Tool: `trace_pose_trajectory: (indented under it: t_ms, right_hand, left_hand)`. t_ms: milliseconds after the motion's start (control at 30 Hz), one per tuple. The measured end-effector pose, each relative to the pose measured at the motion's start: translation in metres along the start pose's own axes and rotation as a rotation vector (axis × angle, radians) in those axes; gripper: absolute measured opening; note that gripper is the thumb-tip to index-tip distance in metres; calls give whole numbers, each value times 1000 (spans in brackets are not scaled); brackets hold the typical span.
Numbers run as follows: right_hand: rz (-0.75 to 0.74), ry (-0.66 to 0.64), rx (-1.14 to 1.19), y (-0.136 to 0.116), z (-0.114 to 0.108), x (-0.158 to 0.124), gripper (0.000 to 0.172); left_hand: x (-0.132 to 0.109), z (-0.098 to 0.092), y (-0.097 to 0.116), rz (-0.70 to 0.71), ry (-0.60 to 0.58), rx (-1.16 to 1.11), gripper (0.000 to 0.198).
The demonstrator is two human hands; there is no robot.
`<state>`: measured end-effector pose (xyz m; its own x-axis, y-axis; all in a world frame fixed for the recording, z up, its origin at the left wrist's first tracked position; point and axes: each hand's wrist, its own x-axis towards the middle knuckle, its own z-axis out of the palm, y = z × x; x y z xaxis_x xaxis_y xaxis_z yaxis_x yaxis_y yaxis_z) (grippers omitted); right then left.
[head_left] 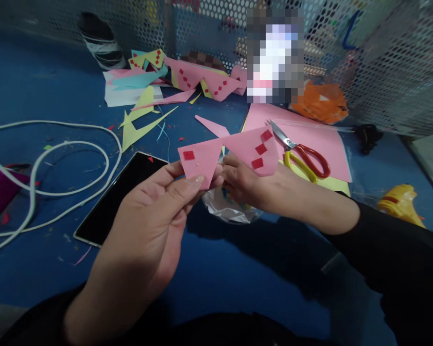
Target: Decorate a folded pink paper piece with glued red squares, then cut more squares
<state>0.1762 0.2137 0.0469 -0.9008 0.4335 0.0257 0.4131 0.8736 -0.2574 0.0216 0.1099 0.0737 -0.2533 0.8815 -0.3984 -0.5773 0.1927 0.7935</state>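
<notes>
Left hand [155, 206]: pinching the pink paper cutout [243, 144], thumb flat on the face of its left half, fingers behind. Right hand [243, 180]: fingers curled in just under the cutout's middle notch, partly covered by the right half; can't tell whether it grips paper, a small piece or nothing.

Key relation: cutout is raised above the tabletop [57, 269], long axis running across the view, left end a bit lower than the right. From the left hand it reaches up and to the right; its right half lies across the right hand and wrist. Left hand nearer the left end, right hand nearer the notch. One red patch [188, 155] on the left half, three on the right.

Below the right hand, crumpled white plastic [231, 211] with blue bits, maybe in a clear dish, poor view. Just right of the cutout, scissors [289, 143] on a pink sheet [317, 139], tips toward the cutout's right end. Black tablet [126, 197] left, beyond it a white cable [32, 187]. Far side: larger pink mask [202, 77] with red patches, near the mesh panel [209, 29]. Yellow tool [400, 204] far right.
</notes>
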Motion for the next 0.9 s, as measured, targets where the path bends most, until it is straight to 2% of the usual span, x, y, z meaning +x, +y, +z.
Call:
trace_pose_trajectory:
  t_ms: [67, 167, 300, 400, 600, 767, 900]
  right_hand:
    - [-1, -31, -55, -1, -3, -1, 20]
    - [30, -7, -84, -4, -8, -3, 24]
    - [117, 33, 57, -6, -12, -7, 13]
    - [171, 56, 94, -7, -9, -8, 12]
    - [117, 21, 15, -15, 0, -3, 15]
    - [61, 69, -25, -16, 8, 3, 16]
    - [103, 100, -104, -15, 17, 5, 16]
  left_hand:
    - [0, -2, -2, 7, -13, -20, 18]
    - [-1, -3, -3, 4, -25, -44, 17]
    - [-2, -4, -2, 5, -25, -45, 16]
    - [-2, -4, -3, 13, -27, -35, 13]
    - [-1, -4, -4, 45, -50, -35, 19]
    - [-3, -6, -4, 39, -68, -46, 22]
    - [-4, -5, -4, 29, -75, -49, 21]
